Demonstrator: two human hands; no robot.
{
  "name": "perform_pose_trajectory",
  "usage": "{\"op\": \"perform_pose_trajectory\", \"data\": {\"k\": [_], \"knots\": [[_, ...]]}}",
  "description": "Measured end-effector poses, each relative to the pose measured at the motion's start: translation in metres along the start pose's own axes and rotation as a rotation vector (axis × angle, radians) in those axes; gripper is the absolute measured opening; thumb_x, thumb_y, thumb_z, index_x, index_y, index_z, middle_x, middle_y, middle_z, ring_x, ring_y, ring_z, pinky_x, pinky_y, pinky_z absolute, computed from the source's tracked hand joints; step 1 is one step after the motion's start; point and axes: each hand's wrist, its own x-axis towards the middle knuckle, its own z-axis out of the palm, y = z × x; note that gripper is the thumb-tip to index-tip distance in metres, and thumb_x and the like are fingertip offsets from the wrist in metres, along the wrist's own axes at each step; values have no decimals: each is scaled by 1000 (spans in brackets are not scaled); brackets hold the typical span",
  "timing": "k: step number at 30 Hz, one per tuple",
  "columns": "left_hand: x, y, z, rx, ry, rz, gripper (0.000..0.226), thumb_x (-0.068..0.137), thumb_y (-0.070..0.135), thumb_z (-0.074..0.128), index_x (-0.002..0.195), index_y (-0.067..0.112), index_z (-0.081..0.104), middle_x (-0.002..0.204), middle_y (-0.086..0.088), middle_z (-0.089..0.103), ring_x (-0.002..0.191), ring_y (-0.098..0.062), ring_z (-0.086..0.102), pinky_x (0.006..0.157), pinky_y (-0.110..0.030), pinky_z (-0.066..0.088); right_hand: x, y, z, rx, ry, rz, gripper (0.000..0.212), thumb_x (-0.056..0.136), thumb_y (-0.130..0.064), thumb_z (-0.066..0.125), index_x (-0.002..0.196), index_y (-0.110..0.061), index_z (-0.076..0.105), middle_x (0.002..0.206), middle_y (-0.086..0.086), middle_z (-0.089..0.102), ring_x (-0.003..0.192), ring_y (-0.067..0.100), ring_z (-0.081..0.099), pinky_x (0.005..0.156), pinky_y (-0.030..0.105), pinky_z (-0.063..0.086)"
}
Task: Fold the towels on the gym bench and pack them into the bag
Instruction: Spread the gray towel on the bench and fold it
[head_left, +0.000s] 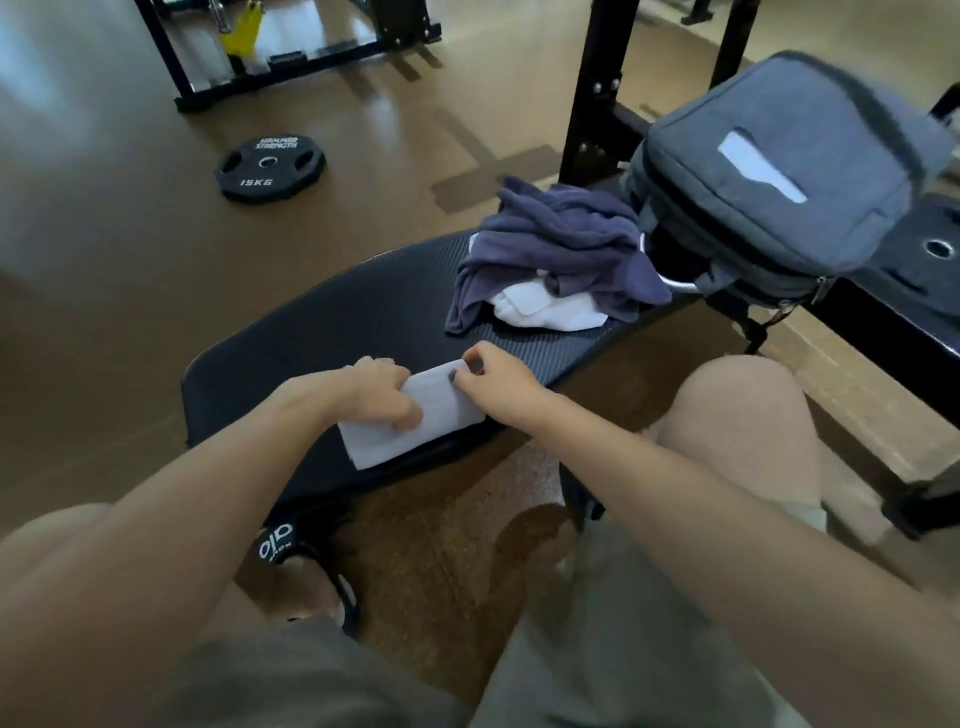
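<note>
A small white towel, folded into a rectangle, lies on the near end of the black gym bench. My left hand holds its left part with curled fingers. My right hand pinches its far right corner. Farther along the bench a crumpled dark blue towel is heaped over a white towel. Behind them the grey bag stands on the bench with its flap raised.
A black 15 kg weight plate lies on the brown floor to the left. Black rack uprights rise behind the bench. My knees and a black sandal are below the bench end.
</note>
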Motion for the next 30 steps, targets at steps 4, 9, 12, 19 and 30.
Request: {"op": "perform_pose_trajectory", "data": {"k": [4, 9, 12, 19, 30], "knots": [[-8, 23, -7, -36, 48, 79, 28, 79, 38, 61, 96, 17, 54, 99, -4, 59, 88, -23, 59, 73, -37, 46, -14, 8, -19, 119, 46, 59, 39, 96, -42, 52, 126, -17, 55, 118, 3, 59, 106, 23, 57, 86, 41, 54], [-18, 60, -30, -11, 186, 194, 36, 68, 41, 54, 97, 19, 49, 97, -3, 59, 86, -23, 59, 72, -42, 48, -32, 9, -63, 346, 60, 70, 35, 87, -42, 60, 105, -13, 66, 99, 10, 64, 80, 21, 56, 67, 32, 43], [-27, 90, -45, 11, 245, 252, 31, 68, 41, 50, 92, 22, 47, 94, -3, 58, 83, -21, 57, 67, -37, 44, -41, 12, -95, 477, 137, 42, 59, 66, -47, 65, 112, -9, 70, 115, 15, 68, 97, 28, 64, 74, 36, 47], [-20, 163, -73, -88, 194, 300, 46, 78, 46, 52, 115, 19, 59, 109, -4, 62, 98, -23, 62, 86, -45, 52, -48, 37, -163, 464, 314, -105, 15, 89, -21, 66, 90, -7, 71, 82, 0, 58, 79, 16, 53, 70, 30, 44], [41, 212, -102, 140, 459, 600, 15, 88, 28, 59, 102, 21, 57, 93, -1, 59, 86, -22, 55, 68, -37, 40, -35, 89, -236, 893, 256, 150, 31, 98, -36, 49, 102, -9, 64, 93, 11, 67, 84, 24, 66, 84, 34, 55]]}}
